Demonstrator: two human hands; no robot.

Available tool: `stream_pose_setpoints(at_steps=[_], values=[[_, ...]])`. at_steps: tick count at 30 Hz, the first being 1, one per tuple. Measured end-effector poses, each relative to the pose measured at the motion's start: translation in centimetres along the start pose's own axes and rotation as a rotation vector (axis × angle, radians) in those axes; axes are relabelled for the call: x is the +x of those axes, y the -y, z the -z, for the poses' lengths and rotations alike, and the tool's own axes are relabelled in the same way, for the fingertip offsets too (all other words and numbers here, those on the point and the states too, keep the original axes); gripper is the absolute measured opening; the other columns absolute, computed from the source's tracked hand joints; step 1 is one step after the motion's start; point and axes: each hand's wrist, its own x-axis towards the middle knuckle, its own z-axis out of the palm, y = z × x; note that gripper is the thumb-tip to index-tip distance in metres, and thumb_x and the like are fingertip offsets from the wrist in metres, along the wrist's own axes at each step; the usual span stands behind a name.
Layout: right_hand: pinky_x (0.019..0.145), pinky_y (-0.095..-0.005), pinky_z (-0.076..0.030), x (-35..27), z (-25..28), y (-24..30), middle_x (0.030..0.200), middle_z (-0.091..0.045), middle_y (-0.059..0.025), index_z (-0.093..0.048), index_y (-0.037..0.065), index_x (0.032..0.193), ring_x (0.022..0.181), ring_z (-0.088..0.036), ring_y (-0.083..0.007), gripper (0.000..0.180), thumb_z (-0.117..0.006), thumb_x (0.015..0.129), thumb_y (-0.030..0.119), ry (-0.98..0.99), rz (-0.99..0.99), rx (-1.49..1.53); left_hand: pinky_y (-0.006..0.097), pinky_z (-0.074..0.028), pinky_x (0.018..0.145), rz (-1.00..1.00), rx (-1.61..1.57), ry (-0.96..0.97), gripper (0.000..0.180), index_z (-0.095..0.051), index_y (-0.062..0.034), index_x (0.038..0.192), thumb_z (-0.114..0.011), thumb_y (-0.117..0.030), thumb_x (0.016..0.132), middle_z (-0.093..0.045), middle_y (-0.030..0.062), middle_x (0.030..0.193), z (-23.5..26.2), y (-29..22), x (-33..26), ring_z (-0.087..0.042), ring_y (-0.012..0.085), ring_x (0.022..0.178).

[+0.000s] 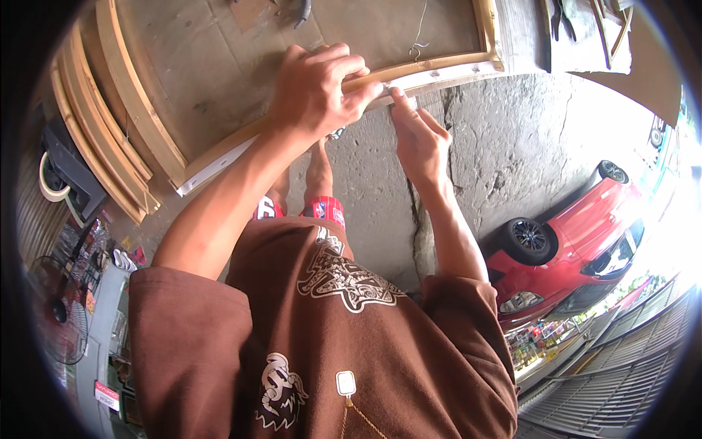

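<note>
A wooden frame [142, 99] lies in front of me, with a white strip [453, 74] running along its near rail. Over that rail is my left hand [314, 91], its fingers curled and its thumb and index finger reaching along the strip. My right hand [422, 139] is closed at the strip's outer edge, fingertips almost meeting those of my left. Something small and greyish shows between the fingertips, too small to name. Small metal pieces dot the strip to the right. A thin bent wire [417, 48] lies inside the frame near the rail.
Curved wooden strips [80, 110] lie at the left, near a roll of tape [53, 179] and a fan [58, 311]. Dark pliers [561, 22] lie at the far right beside a brown board [643, 91]. A red car [578, 241] stands to the right past the cracked concrete floor [504, 139].
</note>
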Motion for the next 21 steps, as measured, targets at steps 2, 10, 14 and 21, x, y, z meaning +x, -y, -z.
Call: stream_pose_setpoints(at_steps=[2, 10, 14, 21], values=[[0.048, -0.0308, -0.044, 0.1, 1.7, 2.3, 0.059, -0.049, -0.0079, -0.063, 0.013, 0.123, 0.047, -0.048, -0.0166, 0.047, -0.065, 0.080, -0.004, 0.047, -0.102, -0.064, 0.030, -0.034, 0.061, 0.027, 0.006, 0.015, 0.018, -0.065, -0.0114, 0.071, -0.074, -0.026, 0.076, -0.053, -0.0052, 0.061, 0.1, 0.0, 0.1, -0.053, 0.0109, 0.056], [0.050, -0.0370, -0.048, 0.6, 1.1, 5.9, 0.068, -0.057, -0.0086, -0.063, 0.019, 0.123, 0.053, -0.059, -0.0274, 0.039, -0.061, 0.086, 0.007, 0.274, -0.092, -0.126, 0.034, -0.048, 0.065, 0.240, -0.369, 0.127, 0.021, -0.069, -0.0047, 0.091, -0.071, -0.019, 0.077, -0.064, 0.0071, 0.077, 4.1, 1.8, -1.2, -0.062, 0.0212, 0.070], [0.050, -0.0381, -0.049, 1.0, 0.7, 6.6, 0.068, -0.057, -0.0087, -0.063, 0.020, 0.123, 0.052, -0.059, -0.0289, 0.039, -0.061, 0.085, 0.009, 0.365, -0.075, -0.150, 0.035, -0.042, 0.071, -0.016, -0.030, 0.145, 0.029, -0.067, -0.0066, 0.090, -0.076, -0.024, 0.068, -0.063, 0.0045, 0.082, 5.8, 2.1, -3.5, -0.060, 0.0218, 0.080], [0.050, -0.0397, -0.049, 2.9, 1.5, 7.2, 0.069, -0.058, -0.0111, -0.063, 0.017, 0.122, 0.054, -0.061, -0.0313, 0.041, -0.061, 0.083, 0.006, 0.519, -0.065, -0.188, 0.035, -0.039, 0.073, 0.010, 0.019, 0.142, 0.033, -0.065, -0.0070, 0.087, -0.078, -0.028, 0.066, -0.061, 0.0033, 0.083, 5.5, 2.1, -3.6, -0.058, 0.0206, 0.081]])
